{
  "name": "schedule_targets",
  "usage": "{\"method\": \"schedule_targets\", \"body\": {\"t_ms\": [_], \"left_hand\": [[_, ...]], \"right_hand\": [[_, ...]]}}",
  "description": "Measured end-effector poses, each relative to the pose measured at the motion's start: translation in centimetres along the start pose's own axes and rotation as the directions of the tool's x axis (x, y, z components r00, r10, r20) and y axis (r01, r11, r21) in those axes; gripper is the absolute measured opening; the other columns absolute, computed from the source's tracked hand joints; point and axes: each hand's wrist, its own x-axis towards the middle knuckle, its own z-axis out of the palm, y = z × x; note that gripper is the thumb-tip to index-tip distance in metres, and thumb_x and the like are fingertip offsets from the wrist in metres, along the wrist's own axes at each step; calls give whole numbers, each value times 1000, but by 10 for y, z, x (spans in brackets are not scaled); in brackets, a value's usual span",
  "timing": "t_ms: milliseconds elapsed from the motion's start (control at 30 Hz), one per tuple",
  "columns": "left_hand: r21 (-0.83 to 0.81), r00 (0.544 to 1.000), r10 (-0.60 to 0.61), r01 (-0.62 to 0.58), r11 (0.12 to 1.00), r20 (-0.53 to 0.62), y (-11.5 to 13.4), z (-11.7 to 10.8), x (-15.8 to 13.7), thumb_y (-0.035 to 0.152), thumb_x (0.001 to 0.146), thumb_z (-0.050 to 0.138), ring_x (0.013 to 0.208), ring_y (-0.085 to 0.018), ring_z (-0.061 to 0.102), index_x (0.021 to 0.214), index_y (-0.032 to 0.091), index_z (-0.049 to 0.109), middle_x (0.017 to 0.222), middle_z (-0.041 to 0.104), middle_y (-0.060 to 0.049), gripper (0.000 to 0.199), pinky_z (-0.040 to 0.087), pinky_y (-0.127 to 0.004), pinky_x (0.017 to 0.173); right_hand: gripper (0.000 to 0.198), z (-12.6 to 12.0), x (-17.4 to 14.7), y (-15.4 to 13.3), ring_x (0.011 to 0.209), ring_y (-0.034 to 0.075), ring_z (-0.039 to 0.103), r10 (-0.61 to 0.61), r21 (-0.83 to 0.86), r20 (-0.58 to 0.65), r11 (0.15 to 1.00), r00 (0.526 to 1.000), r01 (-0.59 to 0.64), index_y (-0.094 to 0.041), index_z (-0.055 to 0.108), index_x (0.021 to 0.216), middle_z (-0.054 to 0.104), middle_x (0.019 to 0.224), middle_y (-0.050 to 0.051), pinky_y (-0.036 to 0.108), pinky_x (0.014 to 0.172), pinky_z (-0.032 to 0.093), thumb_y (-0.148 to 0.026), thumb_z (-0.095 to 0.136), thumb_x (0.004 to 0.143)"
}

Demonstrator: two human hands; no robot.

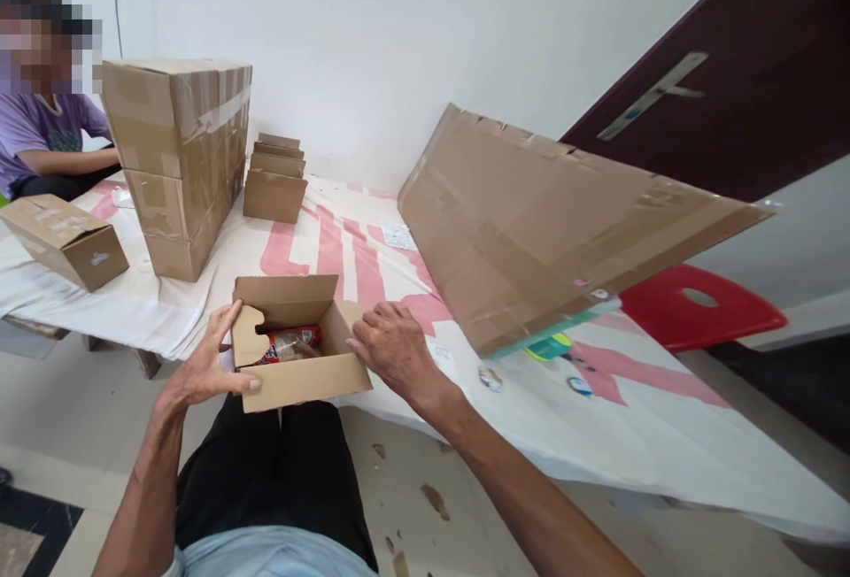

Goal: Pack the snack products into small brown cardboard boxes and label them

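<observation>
Your left hand has hold of the left end of a small open carton, its thumb laid over the near flap and its other fingers parted from it, at the far left corner. Your right hand is at the carton's right end, its fingers bent and close together against the end flap; whether they pinch it, you cannot tell from here. The carton is in front of you at the near edge of the cloth-covered bench, its flaps raised, with a red-and-clear packet lying inside. Beyond it to the left stand a tall taped cardboard stack and, just past that, some upright cardboard pieces. A closed box is farther left, near a seated person in purple. On your right a large cardboard panel leans at a slant, with a red seat behind it.
</observation>
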Motion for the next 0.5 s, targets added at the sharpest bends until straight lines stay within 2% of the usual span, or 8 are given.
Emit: {"method": "schedule_targets", "body": {"t_ms": [133,233,333,500], "left_hand": [[-8,1000,-6,6,1000,4,0,0,-1,61,67,92,158,-47,26,170,31,21,175,16,-15,129,46,-59,118],[-22,1000,1,-1,1000,0,1,0,-1,62,67,91,158,-47,26,170,31,21,175,16,-14,128,47,-59,118],[-36,1000,8,-8,999,-4,0,0,-1,63,68,91,157,-47,27,170,33,22,174,18,-14,127,47,-60,117],[-39,1000,13,-13,999,-17,-3,1,-2,63,69,90,157,-45,27,169,34,25,174,18,-14,123,45,-61,119]], "right_hand": [[11,-9,25,-9,103,27,62,-89,43,163,996,983,83,-18,76,97,73,103,12,36,86,44,-29,74,95],[15,-11,45,-18,103,25,66,-197,116,267,978,943,172,-20,75,106,73,110,11,32,80,46,-28,75,93],[19,-6,63,-26,97,26,71,-236,155,317,968,918,196,-19,78,104,76,105,12,31,75,47,-25,81,86],[11,8,80,-34,82,26,74,-302,208,338,948,891,243,-20,82,89,80,90,12,31,67,46,-17,82,77]]}}
